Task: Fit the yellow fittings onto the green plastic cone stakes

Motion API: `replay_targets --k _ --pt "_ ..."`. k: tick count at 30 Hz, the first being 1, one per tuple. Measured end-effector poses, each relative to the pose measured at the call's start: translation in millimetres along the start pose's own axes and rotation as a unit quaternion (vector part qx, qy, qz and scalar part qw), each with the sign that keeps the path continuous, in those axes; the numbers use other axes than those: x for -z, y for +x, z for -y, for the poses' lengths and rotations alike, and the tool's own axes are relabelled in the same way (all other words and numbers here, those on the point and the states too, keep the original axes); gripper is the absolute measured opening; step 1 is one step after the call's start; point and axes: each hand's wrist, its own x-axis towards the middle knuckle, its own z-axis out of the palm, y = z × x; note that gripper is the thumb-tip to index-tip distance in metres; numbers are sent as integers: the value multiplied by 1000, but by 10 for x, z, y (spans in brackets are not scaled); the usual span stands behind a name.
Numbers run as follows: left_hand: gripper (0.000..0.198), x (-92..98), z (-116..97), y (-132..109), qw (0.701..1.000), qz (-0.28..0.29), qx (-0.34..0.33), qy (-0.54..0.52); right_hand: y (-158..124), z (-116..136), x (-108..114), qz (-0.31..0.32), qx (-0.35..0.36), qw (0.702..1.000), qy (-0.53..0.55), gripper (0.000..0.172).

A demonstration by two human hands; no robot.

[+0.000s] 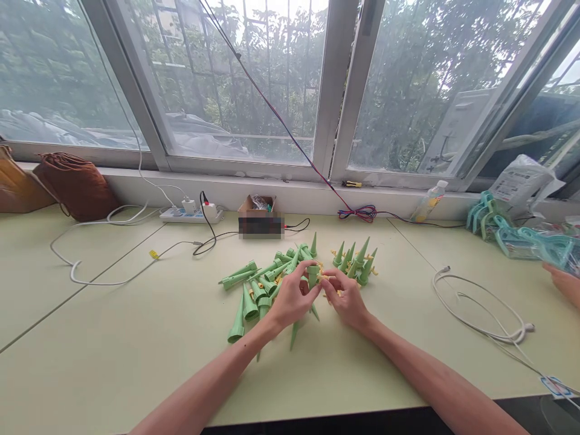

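My left hand [292, 296] grips a green plastic watering spike [312, 276], its wide end up. Pinched in the fingers of my right hand [347, 297] is a small yellow valve [323, 277], right at the spike's side; whether it is seated in the spike I cannot tell. A loose pile of green spikes [251, 307] lies to the left of my hands, with a few yellow pieces [273, 285] among them. Just beyond my right hand a group of spikes [357, 260] stands points up, with yellow valves sticking out at their sides.
Behind the pile stands a small cardboard box [257, 205] with a dark blurred front. A power strip [190, 215], a cable bundle [357, 212] and a bottle [428, 202] line the window side. A coiled white cable [480, 296] lies right, near another person's hand [564, 284] and teal hangers [521, 235].
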Motion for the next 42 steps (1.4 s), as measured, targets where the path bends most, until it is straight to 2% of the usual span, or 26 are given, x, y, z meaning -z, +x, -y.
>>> replay_targets --k 13,21,30,38,42 --pt "42 -9 42 0 1000 2 -10 10 19 6 12 -4 8 1000 -16 31" --pt "44 11 0 12 1000 -4 13 -18 2 66 3 -26 10 999 -19 25" --pt "40 5 14 2 1000 0 -2 1 7 52 4 -31 13 999 -14 25" --pt "42 -4 49 3 1000 0 -14 19 16 36 11 -21 -4 1000 -14 33" --pt "42 -6 54 8 1000 -2 -7 6 13 10 2 -21 -12 1000 -14 32"
